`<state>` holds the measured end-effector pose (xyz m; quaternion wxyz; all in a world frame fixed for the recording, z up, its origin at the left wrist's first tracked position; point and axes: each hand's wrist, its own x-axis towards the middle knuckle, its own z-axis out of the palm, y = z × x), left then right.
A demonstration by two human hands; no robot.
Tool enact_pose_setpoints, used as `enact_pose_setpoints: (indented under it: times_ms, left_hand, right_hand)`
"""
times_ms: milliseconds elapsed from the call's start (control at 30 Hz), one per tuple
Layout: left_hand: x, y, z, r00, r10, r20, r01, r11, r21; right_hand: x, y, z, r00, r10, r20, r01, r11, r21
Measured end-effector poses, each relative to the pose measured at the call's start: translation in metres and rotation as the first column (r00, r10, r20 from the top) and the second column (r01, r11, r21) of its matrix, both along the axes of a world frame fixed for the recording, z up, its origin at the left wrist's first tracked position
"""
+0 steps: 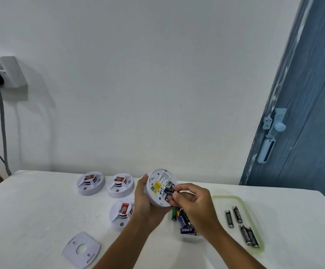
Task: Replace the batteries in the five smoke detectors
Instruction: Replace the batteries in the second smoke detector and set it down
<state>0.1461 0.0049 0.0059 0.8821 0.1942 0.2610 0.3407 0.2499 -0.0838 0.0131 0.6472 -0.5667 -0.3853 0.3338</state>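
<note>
My left hand (145, 200) grips a round white smoke detector (158, 188) from the left, its back with a yellow label turned toward me. My right hand (193, 200) pinches a black battery (169, 190) at the detector's open battery bay. Three more white detectors with red stickers lie face up on the table: two at the back (90, 183) (120, 185) and one nearer (121, 215). A loose mounting plate (81, 249) lies at the front left.
A green-rimmed tray (254, 214) on the right carries several black batteries (237, 214). A small clear container (189, 238) under my right wrist holds mixed blue, green and black batteries (184, 220). White wall behind, blue door (303, 133) at right, wall socket with cable (0, 74) at left.
</note>
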Motion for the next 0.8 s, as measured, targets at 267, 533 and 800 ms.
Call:
enact_pose_setpoints:
  times_ms: [267, 533, 800]
  left_hand:
    - [0.003, -0.006, 0.006, 0.999, -0.047, -0.013, 0.047, 0.998, 0.045]
    - [0.008, -0.011, 0.011, 0.999, -0.038, -0.018, 0.039, 0.998, 0.056]
    - [0.015, -0.023, 0.015, 0.997, -0.074, -0.03, 0.077, 0.994, 0.083]
  right_hand:
    - [0.0, 0.0, -0.002, 0.961, 0.035, 0.275, -0.041, 0.999, 0.015]
    - [0.014, 0.002, 0.0, 0.988, -0.056, 0.146, 0.087, 0.973, -0.212]
    - [0.021, -0.001, -0.001, 0.995, -0.017, -0.099, -0.009, 0.966, -0.257]
